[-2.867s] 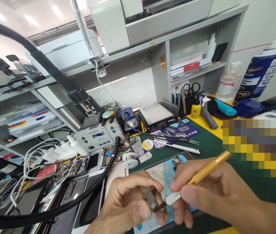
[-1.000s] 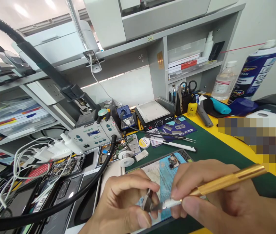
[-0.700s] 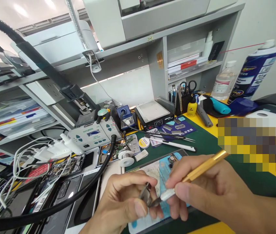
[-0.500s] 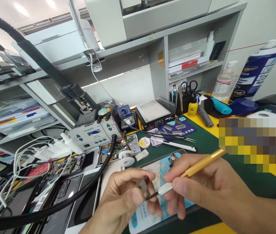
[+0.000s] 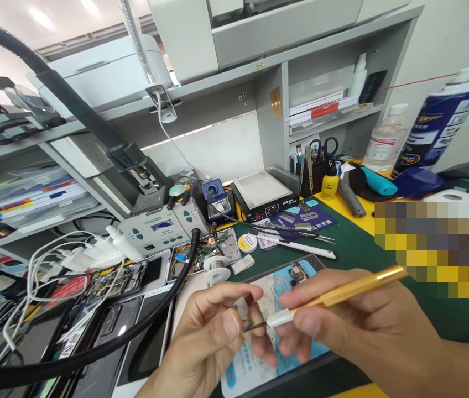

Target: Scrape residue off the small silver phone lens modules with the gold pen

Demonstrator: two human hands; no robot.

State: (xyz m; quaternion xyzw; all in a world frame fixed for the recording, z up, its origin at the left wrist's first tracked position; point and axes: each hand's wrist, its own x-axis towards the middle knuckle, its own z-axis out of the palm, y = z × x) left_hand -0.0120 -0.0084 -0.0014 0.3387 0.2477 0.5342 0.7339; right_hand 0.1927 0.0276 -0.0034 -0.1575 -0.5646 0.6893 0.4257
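Note:
Between thumb and forefinger my left hand point(image 5: 213, 331) pinches a small flat metallic part point(image 5: 241, 305), whose exact kind I cannot make out. My right hand point(image 5: 342, 315) grips a craft knife point(image 5: 342, 287) with a gold handle and a silver knurled collar, held like a pen. Its thin dark blade points left and meets or nearly touches the lower edge of the metallic part. Below both hands lies a blue and white work mat point(image 5: 255, 370), partly hidden by them, with a small dark component point(image 5: 300, 272) at its far end.
A solder spool point(image 5: 217, 271) and a tray of circuit boards point(image 5: 205, 254) lie beyond my left hand. Tweezers point(image 5: 313, 235) and a white pen-like tool point(image 5: 301, 245) rest ahead. A black hose point(image 5: 135, 326) arcs across several phones at left. A heating plate point(image 5: 263, 190) stands behind.
The craft knife's handle has tilted flatter, its rear end swinging right. The metallic part has turned slightly in my left fingers. The whole view has shifted a little.

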